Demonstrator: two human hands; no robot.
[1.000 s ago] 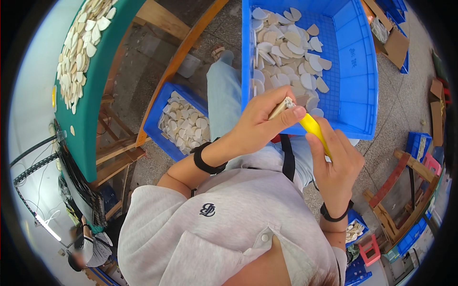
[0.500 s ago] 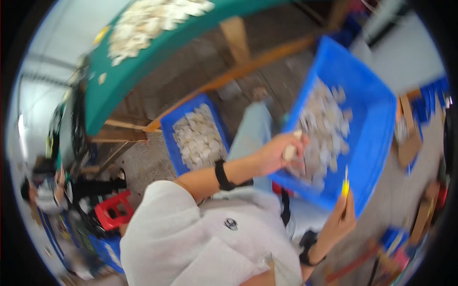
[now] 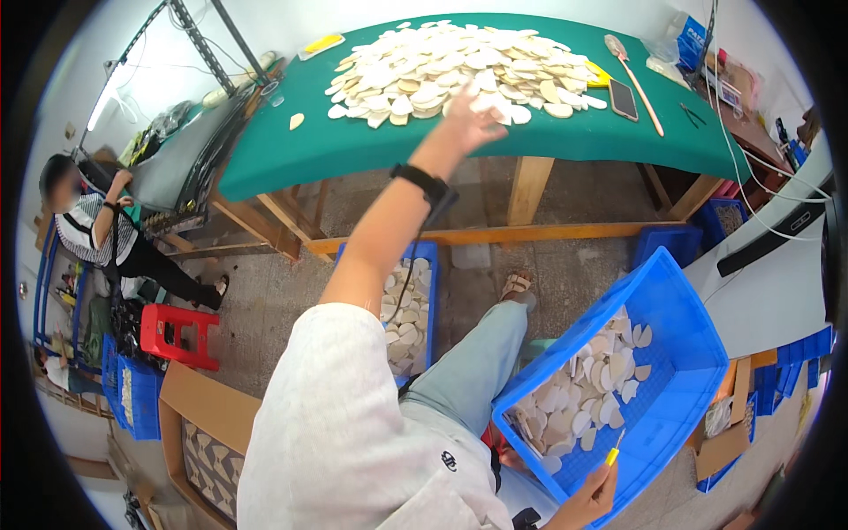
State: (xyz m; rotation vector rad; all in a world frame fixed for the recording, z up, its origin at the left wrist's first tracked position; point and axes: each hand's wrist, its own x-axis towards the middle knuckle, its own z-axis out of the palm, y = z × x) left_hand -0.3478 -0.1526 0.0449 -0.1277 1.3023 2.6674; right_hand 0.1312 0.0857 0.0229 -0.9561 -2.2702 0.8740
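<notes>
My left hand (image 3: 466, 131) reaches over the near edge of the green-covered table (image 3: 318, 146), fingers spread, beside a large pile of flat off-white rounded pieces (image 3: 442, 66). I see nothing held in it. At the lower right, my right hand (image 3: 590, 502) is closed around a small yellow-handled tool (image 3: 612, 457) with a thin metal tip pointing up. That hand is at the near rim of a tilted blue crate (image 3: 676, 344). Inside this crate lie many similar pale half-round pieces (image 3: 587, 389).
Another blue crate (image 3: 433, 300) of pieces stands on the floor beside my leg. On the table are a phone (image 3: 624, 100), a long-handled brush (image 3: 638, 84) and pliers (image 3: 692, 115). A red stool (image 3: 179, 337), a cardboard box (image 3: 208, 406) and another person (image 3: 110, 221) are at the left.
My left hand has moved from over the blue crate up to the pile, and the piece it held is gone from it. The view has swung toward the table. My right hand still holds the tool.
</notes>
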